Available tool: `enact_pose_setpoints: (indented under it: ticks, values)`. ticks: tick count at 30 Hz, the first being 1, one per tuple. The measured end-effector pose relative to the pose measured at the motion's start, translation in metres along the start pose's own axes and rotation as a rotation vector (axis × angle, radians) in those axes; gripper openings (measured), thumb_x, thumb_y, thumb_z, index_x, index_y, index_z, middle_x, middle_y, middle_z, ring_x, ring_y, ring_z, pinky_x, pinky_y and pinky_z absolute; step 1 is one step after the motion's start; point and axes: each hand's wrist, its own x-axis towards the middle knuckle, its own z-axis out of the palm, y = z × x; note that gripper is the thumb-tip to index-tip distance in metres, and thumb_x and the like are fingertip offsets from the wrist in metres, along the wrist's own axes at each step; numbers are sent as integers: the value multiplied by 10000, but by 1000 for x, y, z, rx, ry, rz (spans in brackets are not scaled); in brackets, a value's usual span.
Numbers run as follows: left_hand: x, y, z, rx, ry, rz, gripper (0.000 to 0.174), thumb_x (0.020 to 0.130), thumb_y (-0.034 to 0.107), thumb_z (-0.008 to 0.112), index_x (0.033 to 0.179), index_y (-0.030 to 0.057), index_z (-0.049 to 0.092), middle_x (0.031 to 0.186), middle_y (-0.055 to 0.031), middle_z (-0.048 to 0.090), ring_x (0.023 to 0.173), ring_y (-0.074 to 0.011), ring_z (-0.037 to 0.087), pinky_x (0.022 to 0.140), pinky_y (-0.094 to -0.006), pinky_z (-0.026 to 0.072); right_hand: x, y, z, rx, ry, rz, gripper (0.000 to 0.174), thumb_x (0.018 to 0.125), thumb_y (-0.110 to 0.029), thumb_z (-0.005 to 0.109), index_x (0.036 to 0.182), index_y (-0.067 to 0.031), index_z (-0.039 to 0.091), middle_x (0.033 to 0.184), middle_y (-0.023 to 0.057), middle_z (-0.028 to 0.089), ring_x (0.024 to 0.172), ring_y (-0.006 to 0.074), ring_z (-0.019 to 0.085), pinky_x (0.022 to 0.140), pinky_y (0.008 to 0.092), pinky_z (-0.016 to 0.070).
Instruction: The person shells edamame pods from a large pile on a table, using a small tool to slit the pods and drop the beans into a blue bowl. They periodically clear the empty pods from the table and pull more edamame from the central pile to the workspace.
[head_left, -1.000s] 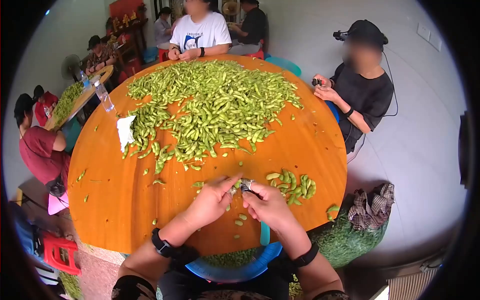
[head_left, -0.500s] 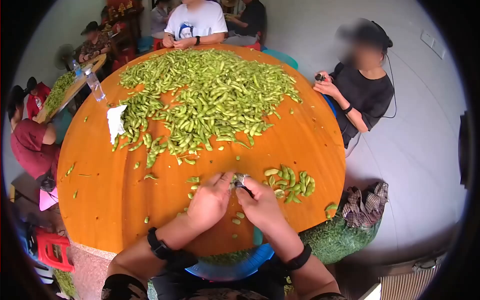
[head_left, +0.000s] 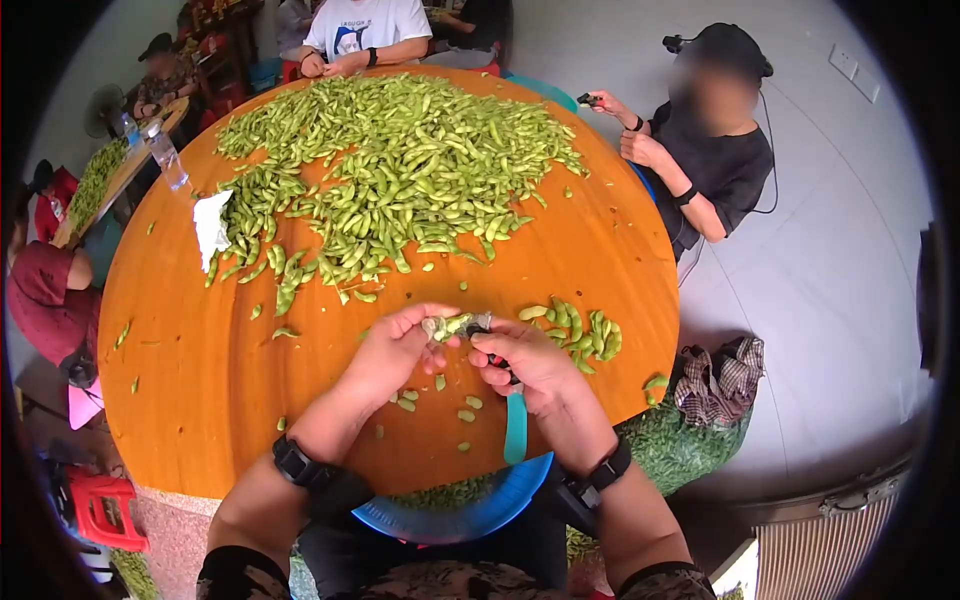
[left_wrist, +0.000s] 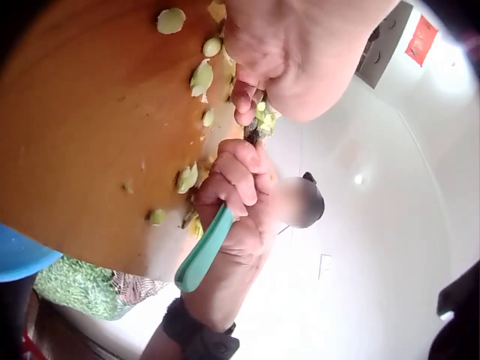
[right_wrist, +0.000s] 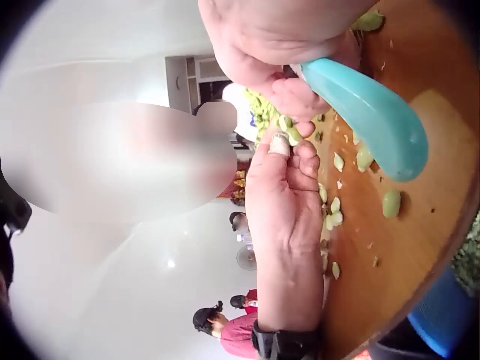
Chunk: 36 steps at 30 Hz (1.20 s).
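Near the front of the round table the left hand (head_left: 392,350) pinches a green pod (head_left: 456,325) between thumb and fingers. Against the pod's other end is the right hand (head_left: 530,362), its fingers curled round a tool whose teal handle (head_left: 515,430) hangs below the palm. In the left wrist view the teal handle (left_wrist: 204,251) juts from the right fist (left_wrist: 236,184). The right wrist view shows pale green beans at the fingertips of the left hand (right_wrist: 289,202). The tool's working end is mostly hidden by fingers.
A large heap of pods (head_left: 400,170) covers the table's far half. A smaller pod group (head_left: 580,330) lies right of the hands, loose beans (head_left: 466,415) below them. A blue basin (head_left: 460,515) is under the table edge. Other people sit around.
The hands have turned so that the pod and more of the teal handle show. The head view has shifted, and the table and heap appear higher and farther left.
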Motion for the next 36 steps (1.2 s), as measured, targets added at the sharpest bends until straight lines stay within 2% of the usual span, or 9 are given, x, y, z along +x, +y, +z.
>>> enact_pose_setpoints:
  ticks: [3,6,9,12,16,22,26,30,36]
  values:
    - [-1,3,2,-166,2,-30,286,941,1,418,1180,29,573,951,-35,654,658,-76,556,598,-202,456,-2,0,12,-106,89,-86,98,900,-109,551,953,-56,615,664,-22,514,440,42,397,370,204,265]
    - [-3,-2,9,238,84,161,281,913,-4,462,1179,14,550,905,-83,642,631,-124,567,591,-267,482,-8,2,29,-207,193,-207,67,904,-97,554,926,-56,602,664,-15,521,442,41,416,368,203,287]
    - [-4,-7,10,713,174,503,273,825,28,570,1089,-28,534,802,-257,584,661,-394,581,616,-405,474,-9,9,38,-278,257,-309,71,913,-89,540,901,-52,599,660,-17,521,442,39,417,374,204,295]
    - [-8,-2,16,774,243,527,180,834,46,555,992,-40,550,787,-256,591,703,-433,576,627,-448,466,-15,11,47,-336,286,-395,79,918,-86,531,889,-48,595,660,-17,523,445,36,415,379,204,301]
    - [-10,0,16,675,295,520,160,848,75,520,947,-46,555,782,-258,584,704,-432,573,624,-462,459,-19,15,56,-347,333,-426,78,915,-80,533,884,-47,596,644,-21,517,455,29,419,385,202,306]
    - [-12,6,23,278,307,115,206,869,95,443,979,-42,549,751,-239,581,671,-402,577,642,-443,462,-17,27,60,-379,357,-463,66,902,-54,539,898,-50,605,636,-27,517,469,28,430,393,196,311]
    - [-9,-4,17,415,269,191,228,880,106,448,1014,-49,548,821,-239,597,720,-395,588,700,-432,470,-13,32,61,-439,341,-590,60,899,-56,542,894,-49,602,640,-23,521,463,30,428,392,196,311]
    - [-11,-2,17,634,223,411,257,881,114,470,1054,-62,542,910,-272,595,806,-424,593,756,-458,469,-25,19,56,-302,383,-443,81,891,-54,548,925,-38,619,643,-19,538,496,32,455,422,199,353]
    - [-27,14,37,1010,174,314,286,872,70,486,1114,-78,524,983,-281,589,912,-455,575,786,-454,477,-35,24,36,-199,351,-352,75,893,-80,558,927,-65,624,639,-11,542,444,34,434,367,201,317]
